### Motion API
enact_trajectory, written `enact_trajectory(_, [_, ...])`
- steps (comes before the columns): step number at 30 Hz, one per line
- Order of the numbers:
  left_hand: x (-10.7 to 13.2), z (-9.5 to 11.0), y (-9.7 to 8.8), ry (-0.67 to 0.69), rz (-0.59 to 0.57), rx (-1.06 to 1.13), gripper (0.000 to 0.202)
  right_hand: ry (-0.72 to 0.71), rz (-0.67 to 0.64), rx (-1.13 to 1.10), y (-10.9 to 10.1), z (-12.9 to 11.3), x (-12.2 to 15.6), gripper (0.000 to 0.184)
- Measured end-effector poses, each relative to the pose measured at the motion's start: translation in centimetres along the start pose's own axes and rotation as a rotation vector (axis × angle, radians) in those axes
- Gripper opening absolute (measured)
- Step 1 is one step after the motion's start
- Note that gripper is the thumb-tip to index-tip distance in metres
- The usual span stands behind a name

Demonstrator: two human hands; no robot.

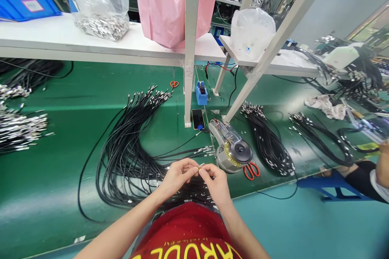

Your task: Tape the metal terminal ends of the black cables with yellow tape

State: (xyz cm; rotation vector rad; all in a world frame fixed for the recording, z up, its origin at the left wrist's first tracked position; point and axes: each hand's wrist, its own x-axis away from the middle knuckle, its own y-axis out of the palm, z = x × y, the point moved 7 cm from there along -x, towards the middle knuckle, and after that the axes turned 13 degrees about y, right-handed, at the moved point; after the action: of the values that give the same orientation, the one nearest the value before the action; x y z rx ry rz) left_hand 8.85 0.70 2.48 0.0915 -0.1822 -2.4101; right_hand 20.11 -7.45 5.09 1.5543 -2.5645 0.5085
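Observation:
My left hand (180, 175) and my right hand (215, 179) meet just above the near edge of the bench, fingertips pinched together. Between them is a small, shiny, yellowish cable end (200, 166); its exact shape is too small to make out. Under and beside the hands lies a big curved bundle of black cables (121, 158) with silver connectors at its ends. Several cable tips (206, 151) fan out just beyond my fingers. A round tape dispenser (232, 151) stands to the right of my right hand, with red-handled scissors (251, 170) beside it.
A phone (198, 119) and a blue tape holder (201, 93) lie beyond the hands, near a white shelf post (191, 68). More cable bundles (270, 145) lie right. Connectors (21, 127) pile up left. Bags stand on the shelf (146, 50). Another person's arm (361, 174) shows far right.

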Motion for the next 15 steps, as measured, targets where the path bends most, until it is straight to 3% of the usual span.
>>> enact_trajectory(15, [-0.05,0.09,-0.1,-0.027,-0.018,0.013,0.032,0.071,0.048,-0.061,0.48,0.4,0.0,0.025])
